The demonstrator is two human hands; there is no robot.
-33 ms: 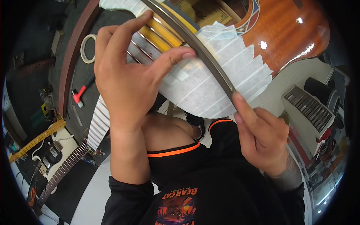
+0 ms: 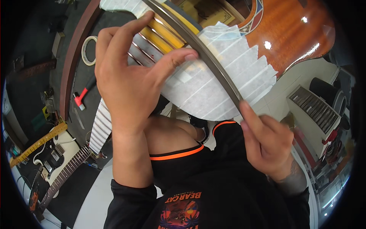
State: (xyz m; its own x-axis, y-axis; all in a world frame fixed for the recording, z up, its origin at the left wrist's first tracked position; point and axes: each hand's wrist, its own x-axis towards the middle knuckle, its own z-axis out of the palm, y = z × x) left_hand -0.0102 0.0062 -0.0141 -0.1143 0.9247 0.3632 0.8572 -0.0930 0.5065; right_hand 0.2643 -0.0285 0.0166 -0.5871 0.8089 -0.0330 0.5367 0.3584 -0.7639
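An acoustic guitar (image 2: 301, 34) with a glossy brown top lies across the upper part of the view. White masking tape (image 2: 198, 91) covers part of its body, and several shiny frets (image 2: 160, 32) show beside a yellow strip. Slanting over it is a long, narrow, dark metal file (image 2: 213, 63). My right hand (image 2: 268, 139) grips the file's near end, index finger stretched along it. My left hand (image 2: 127, 72) is over the frets, thumb and index finger spread, both tips at the file's edge. Its other fingers are partly hidden.
On the dark bench at left lie a tape roll (image 2: 88, 50) and a red-headed hammer (image 2: 79, 101). A white electric guitar (image 2: 57, 152) stands lower left. At right is a holder with several dark metal strips (image 2: 314, 110). A curved brown bench edge (image 2: 70, 65) runs along the left.
My right hand and the file have shifted very slightly toward the lower right. My left hand stays almost where it was.
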